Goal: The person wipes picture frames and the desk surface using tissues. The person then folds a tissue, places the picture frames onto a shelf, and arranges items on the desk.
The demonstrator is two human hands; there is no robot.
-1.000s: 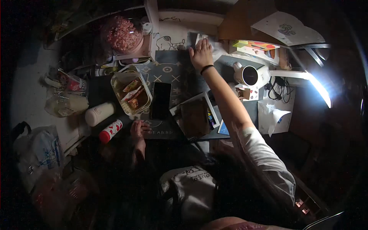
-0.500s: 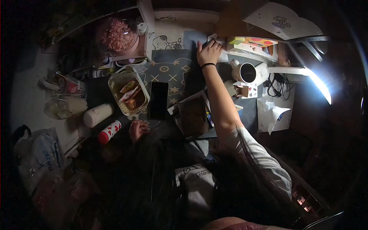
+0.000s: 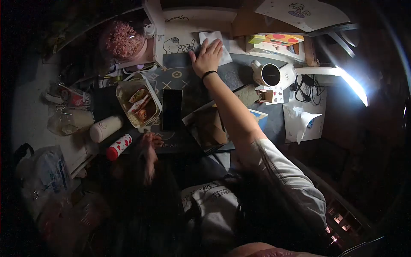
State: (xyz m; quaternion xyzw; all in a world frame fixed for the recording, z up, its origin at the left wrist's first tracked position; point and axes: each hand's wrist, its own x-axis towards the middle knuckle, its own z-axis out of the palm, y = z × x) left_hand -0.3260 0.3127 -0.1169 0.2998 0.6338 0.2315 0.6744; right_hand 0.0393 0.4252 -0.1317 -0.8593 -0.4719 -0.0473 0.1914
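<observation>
My right hand (image 3: pixel 207 58) lies flat on a white tissue (image 3: pixel 226 56) at the back of the desk, against the drawn-on back panel. Its fingers are stretched out and slightly spread, pressing the tissue from above. Dimly lit, my left hand (image 3: pixel 150 140) rests near the front edge of the desk with its fingers loosely bent, and I see nothing in it. Close by are a black phone (image 3: pixel 172 109), a tub with snack packets (image 3: pixel 118 96) and a white tube with red hearts and a red cap (image 3: pixel 120 147).
Right of my forearm stand a mug with dark contents (image 3: pixel 271 75), a small patterned box (image 3: pixel 274 95) and a lit lamp (image 3: pixel 355 88). A dark tray-like box (image 3: pixel 205 128) lies under the forearm. Left are a cream bottle (image 3: pixel 106 128) and pink dried flowers (image 3: pixel 124 40).
My right hand has slid left along the back of the desk, and the tissue has moved with it. My left hand stays near the front edge, its fingers slightly more bent. The view has shifted slightly.
</observation>
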